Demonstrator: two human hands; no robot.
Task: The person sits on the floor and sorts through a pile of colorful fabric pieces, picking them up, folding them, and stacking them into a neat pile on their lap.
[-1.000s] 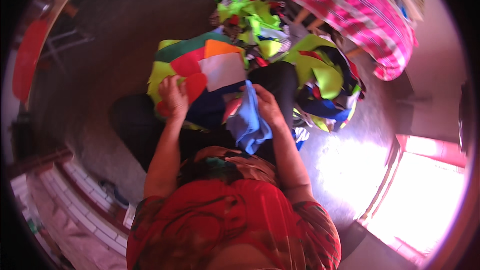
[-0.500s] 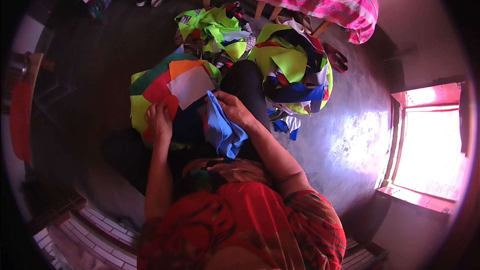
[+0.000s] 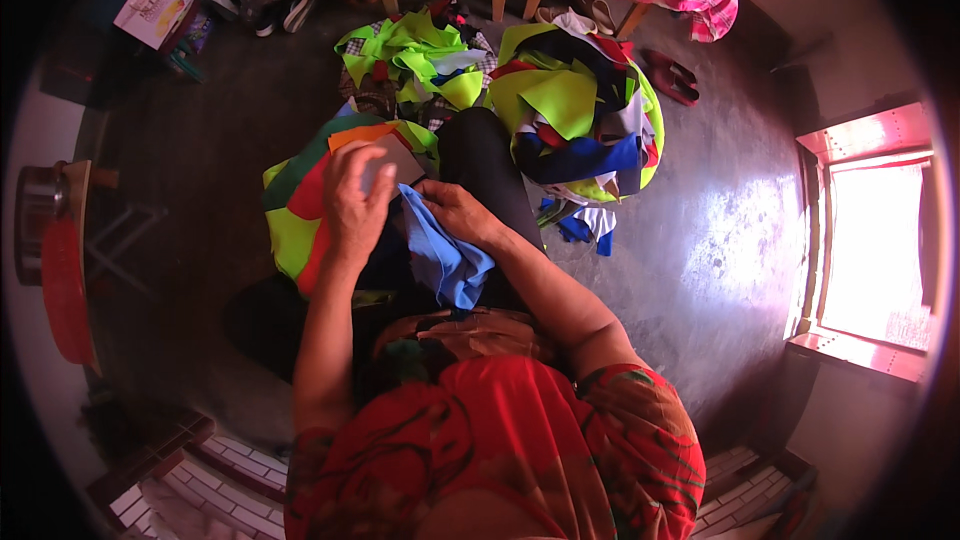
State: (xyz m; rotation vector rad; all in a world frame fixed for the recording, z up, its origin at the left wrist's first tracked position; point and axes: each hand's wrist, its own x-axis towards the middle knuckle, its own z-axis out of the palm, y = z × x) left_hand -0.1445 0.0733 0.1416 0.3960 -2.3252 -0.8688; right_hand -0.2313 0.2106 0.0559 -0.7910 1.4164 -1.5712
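Left hand (image 3: 354,202) raised over the many-coloured fabric patches (image 3: 289,238), thumb parted, grip loosely spread! Right hand (image 3: 458,212) pinches the soft blue cloth (image 3: 446,265) near its top, at the patches' lower right; its long axis slants down rightward. Dark grey floor (image 3: 200,240) stretches leftward beyond the patches' edge.

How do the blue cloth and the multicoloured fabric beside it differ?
The blue cloth is plain; the multicoloured fabric shows green, red and orange patches. The blue cloth is held in loose folds by the right hand; the multicoloured fabric lies flatter and looks larger. Both are textiles.
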